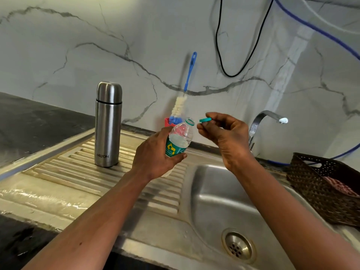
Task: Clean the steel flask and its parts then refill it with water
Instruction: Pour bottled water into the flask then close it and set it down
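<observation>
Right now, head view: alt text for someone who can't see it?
Over a steel sink, the left hand holds a small plastic water bottle, uncapped, while the right hand pinches its teal cap beside the neck. A closed steel flask stands upright on the draining board to the left; a bottle brush leans against the marble wall behind.

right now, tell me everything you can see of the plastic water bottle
It is a small clear plastic water bottle with a green label bearing a yellow mark and a teal ring at the neck. Its mouth is open; the teal cap is off, pinched in the right hand just beside the mouth, not touching it. The bottle leans right, gripped round its lower half by the left hand above the steel drainboard. It looks partly filled with clear liquid.
</observation>
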